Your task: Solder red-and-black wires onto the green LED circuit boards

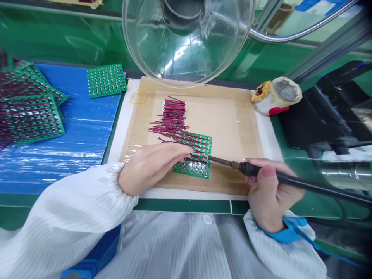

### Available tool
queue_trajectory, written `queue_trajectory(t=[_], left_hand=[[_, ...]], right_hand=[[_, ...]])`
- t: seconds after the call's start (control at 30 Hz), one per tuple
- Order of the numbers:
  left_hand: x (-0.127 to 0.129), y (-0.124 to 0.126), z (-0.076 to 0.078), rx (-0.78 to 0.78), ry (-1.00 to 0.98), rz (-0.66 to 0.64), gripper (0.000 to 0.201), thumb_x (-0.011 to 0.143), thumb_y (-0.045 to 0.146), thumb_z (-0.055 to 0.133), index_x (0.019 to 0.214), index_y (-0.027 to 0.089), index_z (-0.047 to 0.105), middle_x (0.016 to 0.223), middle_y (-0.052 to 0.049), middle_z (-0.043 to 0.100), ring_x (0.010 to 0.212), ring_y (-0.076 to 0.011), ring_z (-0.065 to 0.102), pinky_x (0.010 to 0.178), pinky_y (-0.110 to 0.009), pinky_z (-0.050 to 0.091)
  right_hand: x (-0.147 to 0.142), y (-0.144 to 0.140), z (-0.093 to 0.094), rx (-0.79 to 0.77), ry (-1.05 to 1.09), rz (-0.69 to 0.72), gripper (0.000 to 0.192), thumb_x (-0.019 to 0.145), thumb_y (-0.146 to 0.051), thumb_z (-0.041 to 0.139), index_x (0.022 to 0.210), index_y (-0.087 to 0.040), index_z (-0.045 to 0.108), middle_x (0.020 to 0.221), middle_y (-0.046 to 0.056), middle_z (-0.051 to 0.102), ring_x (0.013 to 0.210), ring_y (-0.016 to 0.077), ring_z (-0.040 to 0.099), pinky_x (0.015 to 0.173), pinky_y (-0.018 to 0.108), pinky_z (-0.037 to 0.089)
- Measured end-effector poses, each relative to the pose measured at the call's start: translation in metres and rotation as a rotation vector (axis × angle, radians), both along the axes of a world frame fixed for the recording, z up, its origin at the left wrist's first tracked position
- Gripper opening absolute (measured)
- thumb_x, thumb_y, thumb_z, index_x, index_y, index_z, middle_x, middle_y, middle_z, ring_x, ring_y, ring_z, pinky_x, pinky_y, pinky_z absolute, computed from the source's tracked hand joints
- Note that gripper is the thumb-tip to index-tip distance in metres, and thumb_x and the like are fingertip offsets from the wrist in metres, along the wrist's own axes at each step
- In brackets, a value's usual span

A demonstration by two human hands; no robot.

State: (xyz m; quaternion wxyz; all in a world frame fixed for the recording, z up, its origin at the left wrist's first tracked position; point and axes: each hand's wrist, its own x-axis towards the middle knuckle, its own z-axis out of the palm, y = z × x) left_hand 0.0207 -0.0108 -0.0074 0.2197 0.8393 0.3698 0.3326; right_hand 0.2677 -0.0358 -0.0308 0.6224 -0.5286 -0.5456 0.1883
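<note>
Green circuit board (195, 157) lies near the front edge of a tan work mat (232, 124), directly below the clear dome hood (186, 38), probably so fumes rise into it. Red-and-black wires (173, 120) fan off the board's far-left side, laid flat so their ends line up along the pad rows. On the board's left, the left hand (151, 164) lies palm down with fingers (180, 153) nearly closed, pressing a wire end onto the board. On the board's right, the right hand (269, 193) wraps a soldering iron (261, 172) pen-style, fingers curled tight on the handle, tip reaching the board beside the left fingertips. More boards (29, 108) lie well left of the mat, a tip-cleaner pot (276, 95) at its far-right corner.
</note>
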Motion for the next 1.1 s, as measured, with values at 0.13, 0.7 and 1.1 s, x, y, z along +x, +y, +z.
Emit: queue_trajectory(t=[0.13,0.7,1.1], left_hand=[[0.001,-0.005,0.012,-0.481,-0.39,0.092,0.02,0.095,0.014,0.051,0.113,0.02,0.059,0.095,0.0,0.073,0.041,-0.0006,0.055,0.041,-0.012,0.049],[-0.002,0.0,0.002,-0.094,0.082,-0.043,0.015,0.097,0.019,0.049,0.096,0.015,0.064,0.094,-0.005,0.069,0.087,-0.0139,0.062,0.082,-0.028,0.053],[0.012,0.002,-0.014,-0.063,0.179,0.013,0.015,0.094,0.025,0.052,0.087,0.018,0.063,0.104,-0.006,0.058,0.102,-0.0209,0.05,0.091,-0.039,0.039]], right_hand=[[0.002,0.0,0.0,-0.019,0.004,0.008,0.013,0.086,-0.029,0.06,0.08,-0.022,0.07,0.068,-0.002,0.064,0.045,0.0078,0.05,0.039,0.024,0.036],[0.004,-0.003,0.0,-0.024,0.01,0.02,0.016,0.087,-0.032,0.061,0.079,-0.022,0.07,0.067,-0.002,0.063,0.046,0.0093,0.051,0.042,0.026,0.038],[0.001,-0.008,0.0,-0.07,-0.151,0.124,0.013,0.087,-0.029,0.06,0.078,-0.024,0.069,0.068,-0.004,0.066,0.05,0.0104,0.054,0.05,0.027,0.045]])
